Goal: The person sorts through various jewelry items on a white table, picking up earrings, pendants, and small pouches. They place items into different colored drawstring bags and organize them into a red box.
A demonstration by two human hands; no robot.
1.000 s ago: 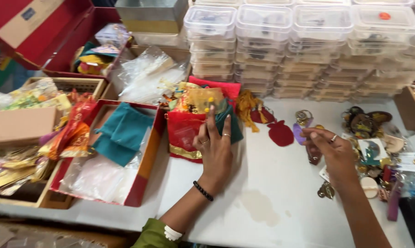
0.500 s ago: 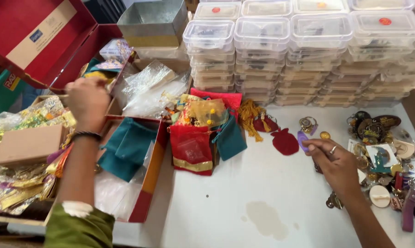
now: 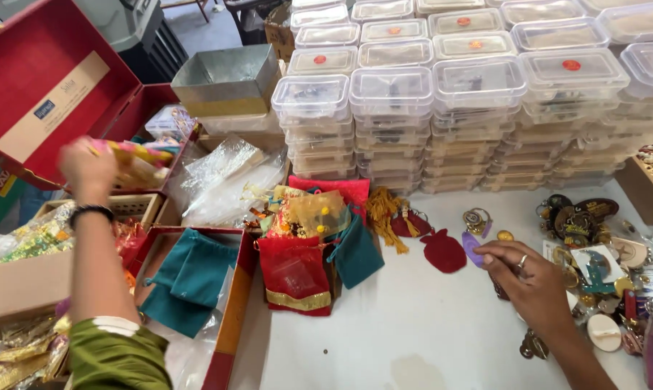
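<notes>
In the head view, our left hand (image 3: 88,167) has left the red pouch at the frame's middle, where it rested a second ago, and is now raised at the left, closed around a blurred yellow-and-pink packet (image 3: 127,155) in front of the open red box (image 3: 48,87). So the work has moved from the pouch pile to the boxes on the left. Our right hand (image 3: 532,278) has hardly moved: it lies low right on the white table (image 3: 413,325), fingers curled loosely over small trinkets (image 3: 594,253); we cannot tell whether it grips one.

The red pouch (image 3: 295,274), with a gold band at its bottom edge, lies at centre, a teal pouch (image 3: 357,253) touching its right side. Above them sits a yellow mesh bag (image 3: 315,213). Right of that lie a gold tassel (image 3: 384,213) and a dark red felt shape (image 3: 443,251).

The red box lid, upper left, carries a tan rectangular strip with a small blue label. A grey metal tin (image 3: 229,79) stands upper middle. Stacks of clear lidded tubs (image 3: 478,94) fill the upper right, several with a round orange sticker on the lid. More teal pouches (image 3: 189,278) lie in a red tray (image 3: 232,318) lower left, and a plain tan carton (image 3: 23,285) sits at the far left edge.
</notes>
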